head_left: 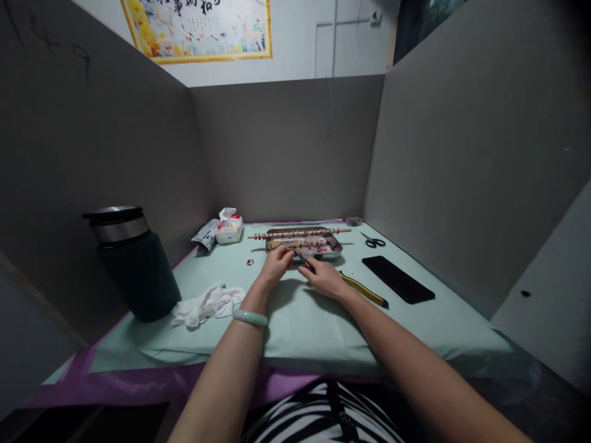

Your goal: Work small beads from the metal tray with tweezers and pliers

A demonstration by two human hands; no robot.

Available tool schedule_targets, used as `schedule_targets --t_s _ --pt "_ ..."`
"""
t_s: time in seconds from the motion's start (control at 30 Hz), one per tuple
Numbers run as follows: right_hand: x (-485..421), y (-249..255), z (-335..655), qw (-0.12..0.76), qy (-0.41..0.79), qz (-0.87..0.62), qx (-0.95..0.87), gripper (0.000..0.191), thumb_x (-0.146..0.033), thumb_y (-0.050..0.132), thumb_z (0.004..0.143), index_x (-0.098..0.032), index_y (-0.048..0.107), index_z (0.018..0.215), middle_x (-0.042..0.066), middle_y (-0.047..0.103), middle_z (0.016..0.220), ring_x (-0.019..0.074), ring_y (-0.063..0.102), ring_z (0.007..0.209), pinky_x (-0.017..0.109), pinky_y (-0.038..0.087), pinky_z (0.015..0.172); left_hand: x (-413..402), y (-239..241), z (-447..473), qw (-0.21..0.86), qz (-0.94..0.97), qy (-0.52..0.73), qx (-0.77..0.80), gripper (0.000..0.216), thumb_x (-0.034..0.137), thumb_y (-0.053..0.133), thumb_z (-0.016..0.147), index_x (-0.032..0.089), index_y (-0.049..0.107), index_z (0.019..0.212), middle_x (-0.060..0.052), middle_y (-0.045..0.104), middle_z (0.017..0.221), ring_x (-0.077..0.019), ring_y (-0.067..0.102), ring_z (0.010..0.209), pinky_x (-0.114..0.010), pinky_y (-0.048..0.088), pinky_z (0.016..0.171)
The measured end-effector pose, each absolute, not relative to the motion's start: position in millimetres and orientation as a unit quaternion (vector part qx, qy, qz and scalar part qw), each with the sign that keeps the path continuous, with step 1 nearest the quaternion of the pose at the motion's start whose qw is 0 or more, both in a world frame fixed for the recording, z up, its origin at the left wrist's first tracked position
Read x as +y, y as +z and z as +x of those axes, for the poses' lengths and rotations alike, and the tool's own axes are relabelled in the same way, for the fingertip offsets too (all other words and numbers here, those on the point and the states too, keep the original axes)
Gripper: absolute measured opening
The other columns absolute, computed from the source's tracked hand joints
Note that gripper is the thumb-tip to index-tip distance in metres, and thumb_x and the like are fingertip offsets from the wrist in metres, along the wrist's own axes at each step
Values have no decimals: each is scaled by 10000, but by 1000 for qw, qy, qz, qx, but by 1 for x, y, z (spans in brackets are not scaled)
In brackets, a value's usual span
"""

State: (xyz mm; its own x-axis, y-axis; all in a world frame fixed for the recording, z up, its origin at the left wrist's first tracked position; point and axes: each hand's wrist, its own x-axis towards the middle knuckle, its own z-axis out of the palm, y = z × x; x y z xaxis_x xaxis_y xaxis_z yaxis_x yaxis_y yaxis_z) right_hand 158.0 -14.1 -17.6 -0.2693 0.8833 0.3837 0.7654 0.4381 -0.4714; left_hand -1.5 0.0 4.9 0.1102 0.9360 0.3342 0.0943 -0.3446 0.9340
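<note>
My right hand is closed round a pair of pliers, whose narrow metal jaws point up and left toward my other hand. Fingers pinched together, my left hand meets the tips of the jaws; whatever small piece it holds is too small to make out. A yellow-and-black handle shows beyond my right hand, and I cannot tell if it belongs to the same tool. Just past both hands sits a metal tray of small beads. Across it lies a wooden stick strung with small beaded rings.
A small ring lies left of my hands. White gloves, a dark green bottle, a tissue pack and a pouch stand farther left. Scissors and a black phone lie right. Grey partitions enclose the table.
</note>
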Motion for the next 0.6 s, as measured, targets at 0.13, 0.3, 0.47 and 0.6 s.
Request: schedule_targets --t_s 0.13,0.3,0.47,0.6 --pt "-15 -20 154 282 80 -537 -791 345 -481 418 855 -190 601 826 61 628 716 178 529 634 262 244 558 4 2 -3 332 663 518 427 147 183 547 746 150 528 604 35 475 488 -70 387 473 -193 277 484" --pt "-16 -23 148 261 22 -576 -774 369 -492 430 847 -167 604 870 104 645 742 204 553 654 277 245 569 7 -1 -5 255 666 511 479 197 132 562 699 149 499 513 25 463 474 -72 384 480 -196 239 471" --pt "-15 -18 154 268 115 -515 -806 352 -469 402 863 -182 597 804 54 642 739 173 547 650 252 265 557 3 3 -5 415 638 489 425 139 243 540 755 151 523 652 54 439 451 -46 302 364 -193 194 385" --pt "-17 -18 154 287 60 -546 -785 354 -475 420 854 -174 606 859 61 654 759 182 562 678 251 261 572 3 3 -5 473 604 493 410 197 329 585 745 147 520 707 63 446 467 -24 270 321 -176 159 337"
